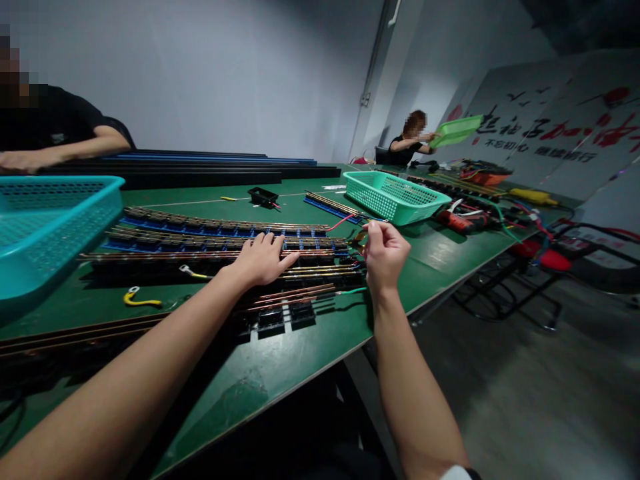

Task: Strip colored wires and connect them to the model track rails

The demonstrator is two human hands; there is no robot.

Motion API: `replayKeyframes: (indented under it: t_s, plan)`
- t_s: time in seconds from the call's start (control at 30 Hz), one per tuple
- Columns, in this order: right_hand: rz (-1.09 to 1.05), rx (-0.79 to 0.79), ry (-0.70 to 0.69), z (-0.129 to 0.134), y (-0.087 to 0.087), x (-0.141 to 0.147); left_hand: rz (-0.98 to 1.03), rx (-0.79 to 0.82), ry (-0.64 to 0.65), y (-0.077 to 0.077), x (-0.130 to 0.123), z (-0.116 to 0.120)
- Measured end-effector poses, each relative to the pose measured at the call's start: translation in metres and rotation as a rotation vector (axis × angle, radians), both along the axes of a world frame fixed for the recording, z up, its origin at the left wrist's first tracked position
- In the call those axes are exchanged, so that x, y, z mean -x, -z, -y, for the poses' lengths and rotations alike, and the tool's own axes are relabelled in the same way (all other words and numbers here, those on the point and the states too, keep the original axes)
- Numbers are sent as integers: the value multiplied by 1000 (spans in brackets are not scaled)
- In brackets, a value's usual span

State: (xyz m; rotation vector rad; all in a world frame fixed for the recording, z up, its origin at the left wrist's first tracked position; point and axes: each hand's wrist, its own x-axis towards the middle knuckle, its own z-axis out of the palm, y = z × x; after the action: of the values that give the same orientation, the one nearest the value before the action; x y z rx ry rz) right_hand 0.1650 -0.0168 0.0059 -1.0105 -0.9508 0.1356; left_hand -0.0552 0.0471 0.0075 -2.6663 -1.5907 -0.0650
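Note:
My left hand (pixel 260 259) lies flat with its fingers spread on the long metal-rod strips (pixel 200 246), which have blue and black bases. At the right ends of these strips, my right hand (pixel 384 253) is closed, thumb and fingers pressed together. A small yellowish piece shows beside its fingertips, but I cannot make out what is held. A red wire (pixel 341 223) runs from the farther strip toward this hand, and a green wire (pixel 351 291) ends near its wrist. Nearer to me, copper rods (pixel 290 295) cross over black blocks.
A blue basket (pixel 60 233) stands at the left, a green basket (pixel 397 195) beyond my right hand. Red-handled tools (pixel 463 220), a black tray (pixel 263 197) and a yellow wire piece (pixel 143 301) lie on the green table (pixel 310 360). Two people sit across; one holds a green basket (pixel 456 131).

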Motion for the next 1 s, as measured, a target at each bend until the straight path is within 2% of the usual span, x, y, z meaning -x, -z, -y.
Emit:
replayKeyframes:
  t_s: [0.1, 0.2, 0.33, 0.63, 0.77, 0.87, 1.0]
  plan:
    - [70, 53, -7, 4, 1, 4, 4, 0, -4, -1, 0, 1]
    - [253, 85, 20, 10, 3, 8, 10, -5, -2, -1, 0, 2]
    - [479, 130, -28, 12, 6, 11, -1, -8, -10, 0, -1, 1]
    - [658, 132, -96, 17, 8, 13, 13, -12, -6, 2, 0, 0]
    - [744, 154, -170, 17, 8, 13, 8, -15, -11, 2, -1, 1]
    - [655, 183, -175, 16, 8, 14, 21, -14, -8, 2, -1, 1]
    - [339, 144, -27, 13, 6, 14, 25, -10, -7, 1, 0, 2]
